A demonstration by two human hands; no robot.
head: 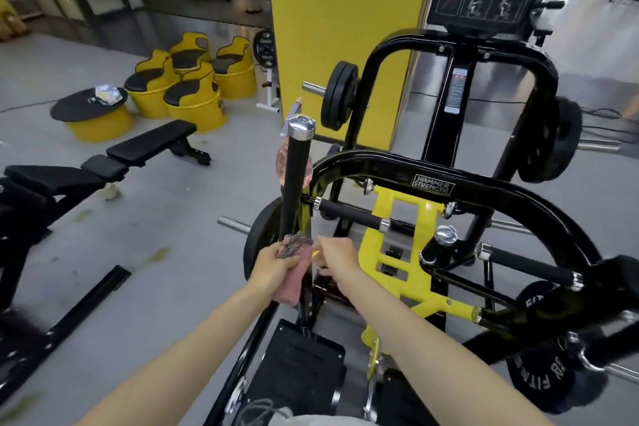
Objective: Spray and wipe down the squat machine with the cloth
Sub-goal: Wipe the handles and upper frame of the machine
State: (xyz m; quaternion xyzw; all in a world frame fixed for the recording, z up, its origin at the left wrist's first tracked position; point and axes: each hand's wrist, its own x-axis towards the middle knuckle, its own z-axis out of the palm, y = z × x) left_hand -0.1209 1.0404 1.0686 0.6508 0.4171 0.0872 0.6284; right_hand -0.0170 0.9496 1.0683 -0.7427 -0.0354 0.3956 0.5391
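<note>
Cloth [299, 273], clamped in left grip [273, 264] round handle [295, 180], may snag, toppling bottle [280, 162] behind (right grip [337, 258]: cannot tell).

Glossy black painted metal on the squat machine frame [449, 180], with a smooth yellow painted plate [390, 252] at its middle. Matt black, finely textured grip sleeve on the upright handle [294, 183], topped with a polished chrome cap [301, 126]. Soft, fuzzy pink cloth [294, 282] with a grey open-mesh patch, and clear pinkish plastic for the spray bottle [281, 166].
</note>
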